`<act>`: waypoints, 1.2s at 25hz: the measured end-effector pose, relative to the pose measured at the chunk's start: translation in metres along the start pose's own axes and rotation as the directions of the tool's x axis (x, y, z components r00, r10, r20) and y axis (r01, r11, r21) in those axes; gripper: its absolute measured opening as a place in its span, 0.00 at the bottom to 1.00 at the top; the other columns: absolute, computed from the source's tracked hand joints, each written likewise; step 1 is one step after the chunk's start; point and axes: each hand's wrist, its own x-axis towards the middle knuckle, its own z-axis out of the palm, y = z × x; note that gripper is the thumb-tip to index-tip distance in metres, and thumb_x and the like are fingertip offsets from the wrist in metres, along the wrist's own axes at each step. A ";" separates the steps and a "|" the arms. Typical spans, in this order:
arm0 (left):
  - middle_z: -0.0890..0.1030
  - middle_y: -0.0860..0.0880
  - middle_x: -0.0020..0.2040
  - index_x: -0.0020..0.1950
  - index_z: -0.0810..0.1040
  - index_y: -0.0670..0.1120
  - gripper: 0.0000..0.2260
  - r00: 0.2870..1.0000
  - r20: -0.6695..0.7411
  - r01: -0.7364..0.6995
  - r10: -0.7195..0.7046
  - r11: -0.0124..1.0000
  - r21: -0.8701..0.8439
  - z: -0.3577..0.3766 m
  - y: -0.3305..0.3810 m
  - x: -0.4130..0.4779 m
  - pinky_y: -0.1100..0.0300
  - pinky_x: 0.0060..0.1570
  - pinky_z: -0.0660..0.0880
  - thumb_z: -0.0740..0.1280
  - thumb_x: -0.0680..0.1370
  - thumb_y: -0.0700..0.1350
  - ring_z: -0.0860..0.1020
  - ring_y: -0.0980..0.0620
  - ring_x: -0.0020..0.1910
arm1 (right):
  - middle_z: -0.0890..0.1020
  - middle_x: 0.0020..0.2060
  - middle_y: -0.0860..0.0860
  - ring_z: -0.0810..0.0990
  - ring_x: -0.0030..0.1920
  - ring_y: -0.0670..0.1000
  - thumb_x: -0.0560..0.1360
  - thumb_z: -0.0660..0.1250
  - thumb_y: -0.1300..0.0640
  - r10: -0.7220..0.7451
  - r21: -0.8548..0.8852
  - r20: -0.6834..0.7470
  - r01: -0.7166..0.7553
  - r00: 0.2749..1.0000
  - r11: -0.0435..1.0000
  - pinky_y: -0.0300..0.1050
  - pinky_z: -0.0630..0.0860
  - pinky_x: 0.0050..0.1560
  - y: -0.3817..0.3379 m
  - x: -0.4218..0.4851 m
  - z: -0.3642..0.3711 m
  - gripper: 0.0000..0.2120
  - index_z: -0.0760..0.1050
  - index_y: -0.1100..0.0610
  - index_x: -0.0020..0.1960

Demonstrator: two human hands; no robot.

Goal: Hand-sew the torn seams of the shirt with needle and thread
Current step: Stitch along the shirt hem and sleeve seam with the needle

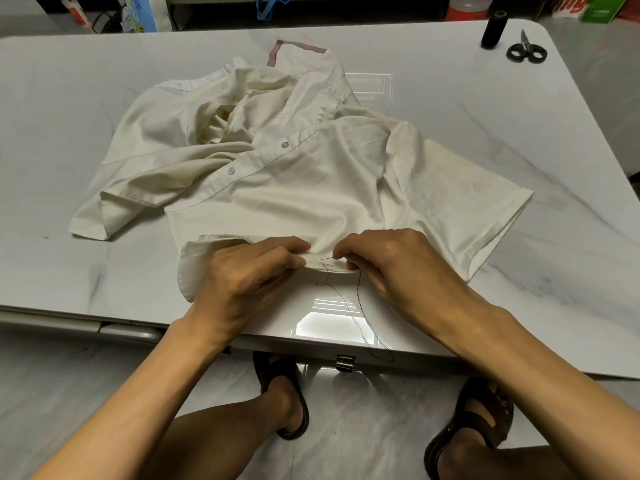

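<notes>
A cream button-up shirt lies crumpled on the white marble table. Its lower hem sits at the table's near edge. My left hand pinches the folded hem between thumb and fingers. My right hand is just to its right and pinches a thin needle that pokes into the hem. Dark thread trails from the needle, loops over the table's edge and hangs below it.
A dark thread spool and black-handled scissors stand at the table's far right corner. Boxes and bags line the floor beyond the table. My legs and sandalled feet are under the near edge.
</notes>
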 end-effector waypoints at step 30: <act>0.86 0.46 0.51 0.45 0.85 0.38 0.02 0.998 0.060 -0.004 0.007 0.999 -0.053 -0.004 0.000 0.003 0.69 0.46 0.76 0.72 0.75 0.33 0.82 0.56 0.48 | 0.82 0.36 0.48 0.81 0.38 0.53 0.70 0.68 0.70 0.037 -0.048 0.062 -0.035 0.997 0.998 0.51 0.78 0.37 -0.006 0.005 0.001 0.16 0.81 0.53 0.51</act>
